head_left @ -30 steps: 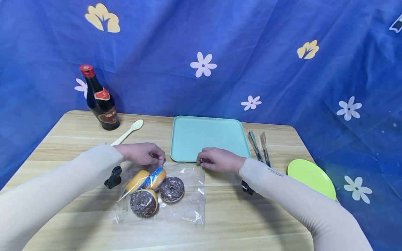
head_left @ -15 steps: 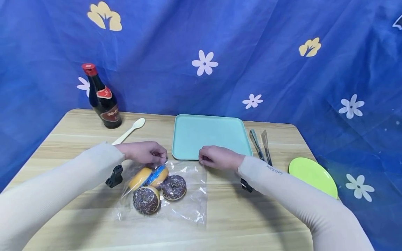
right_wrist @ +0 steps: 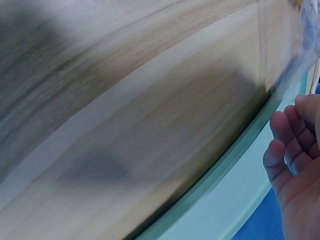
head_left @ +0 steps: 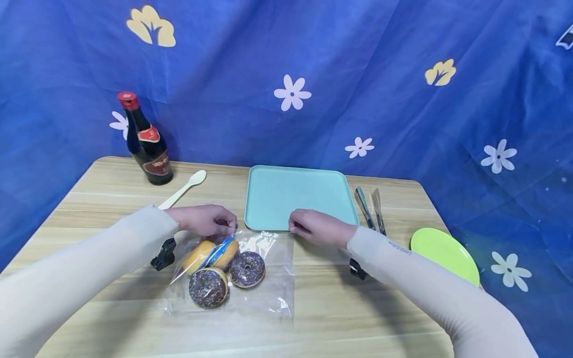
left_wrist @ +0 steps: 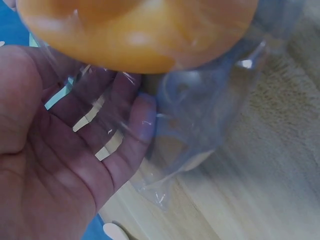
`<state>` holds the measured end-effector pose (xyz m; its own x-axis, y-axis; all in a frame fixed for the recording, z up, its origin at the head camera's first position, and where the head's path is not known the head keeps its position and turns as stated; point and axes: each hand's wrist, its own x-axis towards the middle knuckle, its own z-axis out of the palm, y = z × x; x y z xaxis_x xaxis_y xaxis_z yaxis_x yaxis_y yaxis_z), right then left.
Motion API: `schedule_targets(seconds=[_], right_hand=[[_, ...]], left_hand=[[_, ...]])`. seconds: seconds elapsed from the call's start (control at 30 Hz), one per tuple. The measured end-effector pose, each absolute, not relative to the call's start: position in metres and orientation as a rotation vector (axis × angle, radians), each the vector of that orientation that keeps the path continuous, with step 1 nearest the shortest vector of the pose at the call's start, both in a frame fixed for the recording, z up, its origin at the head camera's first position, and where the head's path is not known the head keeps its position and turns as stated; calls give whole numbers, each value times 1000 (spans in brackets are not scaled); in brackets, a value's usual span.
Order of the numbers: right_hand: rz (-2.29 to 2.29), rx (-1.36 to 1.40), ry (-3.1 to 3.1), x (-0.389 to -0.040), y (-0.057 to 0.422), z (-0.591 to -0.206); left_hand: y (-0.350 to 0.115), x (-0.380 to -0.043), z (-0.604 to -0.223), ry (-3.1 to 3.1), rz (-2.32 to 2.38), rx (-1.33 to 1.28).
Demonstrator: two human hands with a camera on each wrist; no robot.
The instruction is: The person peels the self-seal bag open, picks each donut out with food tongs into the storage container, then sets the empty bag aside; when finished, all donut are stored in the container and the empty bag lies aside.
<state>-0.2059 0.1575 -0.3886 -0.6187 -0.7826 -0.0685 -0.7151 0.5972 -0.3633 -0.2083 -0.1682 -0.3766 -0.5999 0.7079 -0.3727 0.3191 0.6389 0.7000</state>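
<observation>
A clear plastic bag [head_left: 277, 283] lies on the wooden table. Inside it are two doughnuts with dark sprinkled tops, one at the front left [head_left: 208, 287] and one to its right [head_left: 247, 269]. Behind them is an orange-yellow bun or doughnut [head_left: 210, 256] with blue across its middle. My left hand [head_left: 209, 219] pinches the bag's far edge; its curled fingers show through the film in the left wrist view. At the bag's far right corner, my right hand [head_left: 319, 226] has its thumb and fingertips together on the edge, the contact partly hidden.
A turquoise tray [head_left: 300, 196] lies just beyond the hands. Behind the left arm are a white spoon [head_left: 184, 188] and a dark red-capped bottle [head_left: 149, 149]. To the right lie metal tongs [head_left: 372, 211] and a green plate [head_left: 445, 256].
My right hand has slid slightly right along the bag's far edge to its corner, and its fingers have drawn closer together. The left hand keeps its place on the bag.
</observation>
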Motion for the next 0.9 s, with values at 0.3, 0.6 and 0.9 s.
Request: schedule_targets(seconds=[0.3, 0.6, 0.9], right_hand=[[-483, -1203, 2623, -202, 175, -390], [-523, -1171, 2617, -200, 178, -387], [-633, -1082, 2614, -194, 170, -378]], left_hand=[[-171, -207, -379, 2216, 769, 798], [-171, -208, -378, 2212, 760, 788], [-172, -208, -380, 2209, 780, 767]])
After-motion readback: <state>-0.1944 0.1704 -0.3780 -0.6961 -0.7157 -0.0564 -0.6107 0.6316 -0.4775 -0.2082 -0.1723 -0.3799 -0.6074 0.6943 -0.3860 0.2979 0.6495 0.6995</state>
